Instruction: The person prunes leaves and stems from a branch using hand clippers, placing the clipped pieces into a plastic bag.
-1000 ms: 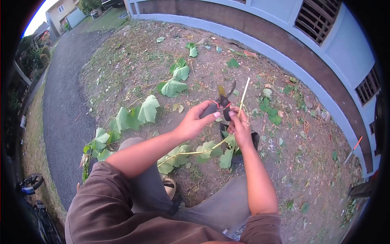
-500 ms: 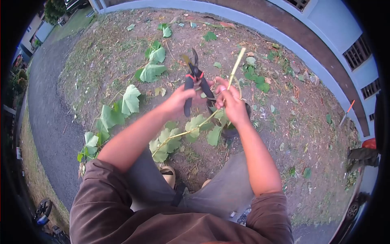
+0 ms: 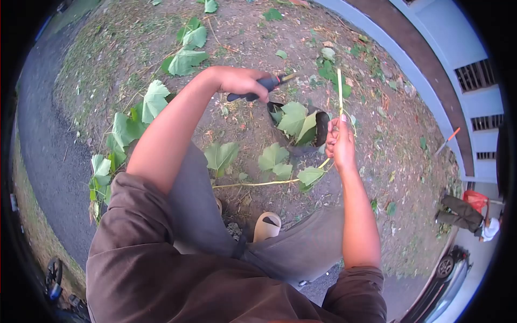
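My left hand (image 3: 241, 82) is closed around the dark handles of a pair of pruning shears (image 3: 271, 83), whose blades point right and look blurred. The fingers of my right hand (image 3: 341, 144) are wrapped round a leafy vine (image 3: 258, 184). Its pale cut end stands up above the fist, while the rest trails down and left past my knees with several broad green leaves along it. Between my hands, a black container (image 3: 322, 127) on the ground holds cut leaves (image 3: 295, 119). The shears are above and left of its opening, apart from the vine.
More leafy vine (image 3: 126, 129) lies on the ground to the left, beside an asphalt path (image 3: 48, 140). A low wall (image 3: 409, 62) curves along the right. Farther right stand another person (image 3: 463, 212) with a red bag and a parked car (image 3: 444, 269).
My left hand has swung the shears up, turning the blades rightward. My right hand has moved right and down with the vine, uncovering the black container. The view has shifted too.
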Demonstrator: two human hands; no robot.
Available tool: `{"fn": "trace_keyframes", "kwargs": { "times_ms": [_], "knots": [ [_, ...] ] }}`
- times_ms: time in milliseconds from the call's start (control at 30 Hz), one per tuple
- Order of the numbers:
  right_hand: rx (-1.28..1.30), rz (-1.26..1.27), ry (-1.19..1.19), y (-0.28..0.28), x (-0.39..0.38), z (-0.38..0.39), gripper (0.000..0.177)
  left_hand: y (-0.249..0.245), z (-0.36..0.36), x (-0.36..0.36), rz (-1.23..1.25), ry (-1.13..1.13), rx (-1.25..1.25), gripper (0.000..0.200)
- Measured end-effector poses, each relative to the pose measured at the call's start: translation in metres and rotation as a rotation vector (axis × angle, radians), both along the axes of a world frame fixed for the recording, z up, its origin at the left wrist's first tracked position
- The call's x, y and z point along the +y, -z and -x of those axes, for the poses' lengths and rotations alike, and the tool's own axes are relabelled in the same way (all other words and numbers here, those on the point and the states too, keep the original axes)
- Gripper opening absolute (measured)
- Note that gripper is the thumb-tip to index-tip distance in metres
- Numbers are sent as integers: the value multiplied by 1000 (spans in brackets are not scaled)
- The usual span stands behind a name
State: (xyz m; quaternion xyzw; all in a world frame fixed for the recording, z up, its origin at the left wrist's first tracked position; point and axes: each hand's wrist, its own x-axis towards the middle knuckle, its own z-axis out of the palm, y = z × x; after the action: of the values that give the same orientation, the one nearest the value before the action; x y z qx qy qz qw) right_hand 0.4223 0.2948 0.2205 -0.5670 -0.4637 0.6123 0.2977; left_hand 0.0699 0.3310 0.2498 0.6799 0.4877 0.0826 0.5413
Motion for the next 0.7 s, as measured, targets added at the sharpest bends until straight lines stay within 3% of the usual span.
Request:
{"fn": "trace_keyframes", "kwargs": {
  "times_ms": [33, 100, 233, 300, 367, 433, 500, 567, 700],
  "knots": [
    [-45, -38, -40, -3, -2, -3, 54, 6, -3, 5, 117, -65, -152, 58],
    [-95, -40, -74, -7, -12, -4, 54, 11, -7, 12, 121, -37, -199, 50],
    [-113, -25, -67, -20, -29, -6, 54, 13, -24, 19, 119, 204, -338, 49],
    [-301, -113, -155, -21, -37, -8, 57, 16, -33, 19, 145, 213, -206, 54],
    [-398, -95, -158, -27, -40, -5, 61, 21, -37, 22, 127, 281, -247, 60],
    [-538, -102, -266, -29, -40, 1, 63, 26, -35, 23, 123, 210, -250, 56],
    [-518, -67, -300, -28, -31, 7, 66, 30, -31, 33, 37, 206, -211, 53],
    [-328, -38, -247, -24, -26, 16, 54, 32, -24, 34, -37, 192, -163, 52],
    [-401, -82, -283, -6, -30, 20, 53, 31, -22, 33, -131, 209, -67, 46]
  ]
}}
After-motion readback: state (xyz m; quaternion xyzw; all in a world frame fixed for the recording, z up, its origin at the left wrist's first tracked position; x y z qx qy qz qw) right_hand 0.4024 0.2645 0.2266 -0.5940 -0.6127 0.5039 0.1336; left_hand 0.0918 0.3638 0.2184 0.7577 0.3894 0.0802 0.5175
